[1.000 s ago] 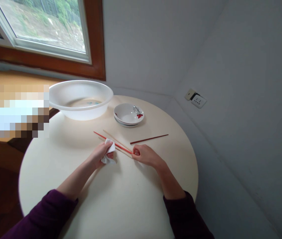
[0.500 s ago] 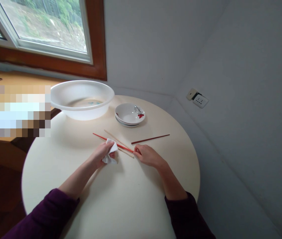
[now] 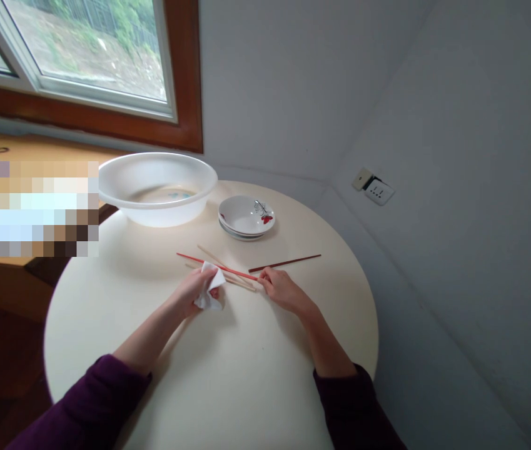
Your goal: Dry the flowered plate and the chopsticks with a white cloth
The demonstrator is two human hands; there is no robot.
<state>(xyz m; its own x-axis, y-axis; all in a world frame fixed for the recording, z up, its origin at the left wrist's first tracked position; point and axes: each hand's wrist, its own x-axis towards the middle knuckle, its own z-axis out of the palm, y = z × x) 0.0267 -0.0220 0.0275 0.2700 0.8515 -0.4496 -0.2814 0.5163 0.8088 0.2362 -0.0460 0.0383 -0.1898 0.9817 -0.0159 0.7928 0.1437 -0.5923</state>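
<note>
My left hand (image 3: 194, 289) is closed on a crumpled white tissue (image 3: 213, 292), which is against a red chopstick (image 3: 241, 273). My right hand (image 3: 283, 289) pinches the chopstick's right end between thumb and fingers. The chopstick slants from upper left to lower right, just above the table. Two pale wooden chopsticks lie beneath it; one (image 3: 241, 284) runs close alongside, the other (image 3: 211, 255) crosses under it. A dark brown chopstick (image 3: 288, 261) rests on the table behind my right hand.
Toward the back of the round cream table (image 3: 227, 381) are a stack of white dishes (image 3: 245, 219) with a red pattern and a large translucent basin (image 3: 162, 216). A wooden desk (image 3: 54, 145) stands at the left under the window. A wall socket (image 3: 379, 192) is at the right.
My right hand has moved slightly right and up with the red chopstick's end, and the chopstick lies at a flatter slant. My left hand still grips the tissue, almost in place.
</note>
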